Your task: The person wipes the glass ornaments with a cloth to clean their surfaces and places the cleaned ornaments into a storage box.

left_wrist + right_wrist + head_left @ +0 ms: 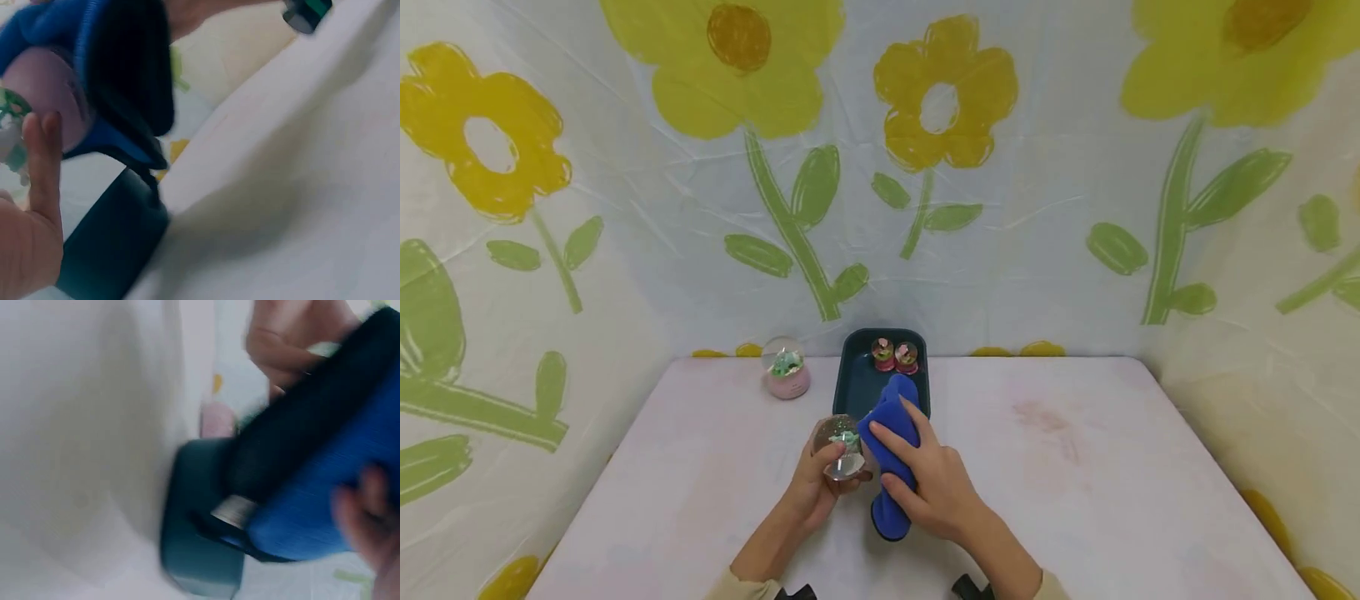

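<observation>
- A snow globe [844, 435] is in the left hand [815, 483], just below the middle of the head view, held clear of the table [1037, 517], fingers and thumb round the glass.
- The right hand [938, 479] grips a blue cloth [886, 454], just right of the globe; its long axis runs up and down the frame.
- The key relation is globe to cloth: in the left wrist view the globe lies tipped over, its pink base [47, 94] turned toward the cloth and seemingly touching it. The left hand is nearer the glass, the right hand nearer the base.
- Nothing stands between globe and cloth, though the cloth hides most of the base in the head view.
- Above the hands is a dark tray [856, 387], two small globes [895, 357] in its upper right corner. The cloth overlaps the tray's lower right in the frame; contact cannot be told.
- Left of the tray, well apart from the hands, another globe [787, 373] stands upright.
</observation>
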The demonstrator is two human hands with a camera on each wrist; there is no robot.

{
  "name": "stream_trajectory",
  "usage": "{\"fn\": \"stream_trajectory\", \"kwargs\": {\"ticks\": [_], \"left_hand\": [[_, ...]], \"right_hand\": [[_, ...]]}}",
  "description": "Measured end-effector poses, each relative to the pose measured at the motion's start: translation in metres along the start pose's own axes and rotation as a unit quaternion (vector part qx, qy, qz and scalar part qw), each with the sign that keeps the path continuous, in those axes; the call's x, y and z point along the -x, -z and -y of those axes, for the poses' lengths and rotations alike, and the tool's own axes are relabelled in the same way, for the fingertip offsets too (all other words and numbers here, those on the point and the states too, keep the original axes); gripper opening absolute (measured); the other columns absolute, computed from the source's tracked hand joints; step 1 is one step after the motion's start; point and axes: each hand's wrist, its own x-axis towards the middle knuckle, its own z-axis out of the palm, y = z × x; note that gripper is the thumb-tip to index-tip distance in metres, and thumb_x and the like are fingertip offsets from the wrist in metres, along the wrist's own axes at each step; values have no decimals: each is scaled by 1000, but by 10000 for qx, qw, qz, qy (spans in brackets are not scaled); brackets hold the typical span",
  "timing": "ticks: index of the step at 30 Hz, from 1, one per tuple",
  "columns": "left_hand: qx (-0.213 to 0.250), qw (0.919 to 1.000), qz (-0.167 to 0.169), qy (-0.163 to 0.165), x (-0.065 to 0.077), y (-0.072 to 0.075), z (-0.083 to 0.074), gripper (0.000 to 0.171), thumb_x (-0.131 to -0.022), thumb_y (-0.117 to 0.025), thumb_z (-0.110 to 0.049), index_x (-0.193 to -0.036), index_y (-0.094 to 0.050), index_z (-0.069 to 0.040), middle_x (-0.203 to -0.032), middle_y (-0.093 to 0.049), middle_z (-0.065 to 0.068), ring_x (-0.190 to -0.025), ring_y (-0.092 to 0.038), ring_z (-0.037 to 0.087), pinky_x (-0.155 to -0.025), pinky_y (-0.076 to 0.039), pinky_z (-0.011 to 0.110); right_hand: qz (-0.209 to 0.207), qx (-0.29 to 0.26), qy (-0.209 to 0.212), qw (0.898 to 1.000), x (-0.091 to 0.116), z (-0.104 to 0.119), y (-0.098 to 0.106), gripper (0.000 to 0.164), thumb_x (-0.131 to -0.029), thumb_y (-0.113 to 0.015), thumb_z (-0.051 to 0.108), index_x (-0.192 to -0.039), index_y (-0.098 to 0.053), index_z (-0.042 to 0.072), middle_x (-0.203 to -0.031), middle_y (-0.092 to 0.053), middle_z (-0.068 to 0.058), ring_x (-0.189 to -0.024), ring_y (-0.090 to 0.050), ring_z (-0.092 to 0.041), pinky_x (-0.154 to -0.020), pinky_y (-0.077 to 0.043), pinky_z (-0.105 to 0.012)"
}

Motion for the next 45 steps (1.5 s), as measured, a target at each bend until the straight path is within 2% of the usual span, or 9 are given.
{"fn": "stream_trajectory", "kwargs": {"ticks": [5,14,17,21,24,27,33,37,45], "left_hand": [[-919,9957,-65,-41,-1,-2,-8,45,-92,-58,-15,-130,-36,-11,-107,-57,14,-69,-69,28,-56,-53,27],[-2462,9674,151,-568,-2,-10,-32,62,-81,-72,-12,-132,-39,-6,-109,-55,21,-71,-67,40,-52,-52,34],[-3015,9493,220,-863,-2,-14,-39,64,-77,-78,-10,-131,-43,-9,-116,-52,19,-84,-65,37,-57,-55,37],[-3832,9132,472,-1306,0,-17,-48,70,-70,-86,-13,-128,-48,-14,-122,-51,11,-100,-57,32,-71,-55,40],[-4247,8894,820,-1482,2,-16,-56,73,-66,-90,-15,-127,-49,-17,-120,-54,7,-101,-57,30,-76,-54,42],[-4448,8749,1243,-1458,5,-12,-66,73,-64,-91,-17,-125,-51,-19,-117,-56,5,-101,-57,27,-78,-53,42],[-3803,8790,2570,-1291,3,-1,-79,70,-63,-88,-10,-125,-54,-10,-116,-58,12,-102,-55,31,-81,-53,44],[-2655,8997,3216,-1287,-4,8,-72,65,-68,-83,-9,-126,-53,-2,-119,-56,15,-107,-53,29,-84,-52,43],[-646,9221,3621,-1203,-14,21,-36,61,-82,-77,-19,-135,-47,-12,-128,-55,8,-116,-50,22,-89,-49,34]], "right_hand": [[823,-202,-851,9928,-6,2,10,69,-87,-71,40,-147,-38,41,-151,-27,-21,-99,-65,-32,-75,-56,-44],[633,-1171,-1960,9715,-11,8,7,69,-86,-72,46,-143,-35,48,-149,-33,-14,-117,-54,-36,-82,-51,-55],[624,-1194,-1970,9711,-12,9,8,70,-85,-73,46,-145,-37,42,-148,-34,-15,-118,-53,-36,-84,-50,-56],[712,-1369,-2012,9673,-14,7,10,71,-85,-73,44,-146,-39,39,-146,-37,-15,-117,-54,-34,-84,-51,-54],[851,-1735,-2098,9585,-13,7,11,70,-85,-73,42,-145,-37,43,-145,-39,-14,-116,-54,-35,-83,-51,-54],[1127,-2189,-2138,9453,-13,8,12,68,-87,-72,41,-145,-37,44,-146,-38,-14,-118,-52,-38,-82,-52,-54],[1754,-3422,-2159,8975,-10,13,16,54,-93,-65,32,-143,-45,33,-140,-48,-10,-117,-54,-34,-82,-53,-46],[1879,-4021,-2164,8696,-9,17,18,50,-94,-62,30,-142,-46,31,-140,-47,-8,-114,-55,-31,-81,-53,-40],[1274,-4068,-1978,8827,-5,21,10,60,-89,-67,26,-144,-42,29,-129,-53,-12,-105,-57,-31,-75,-54,-39]]}}
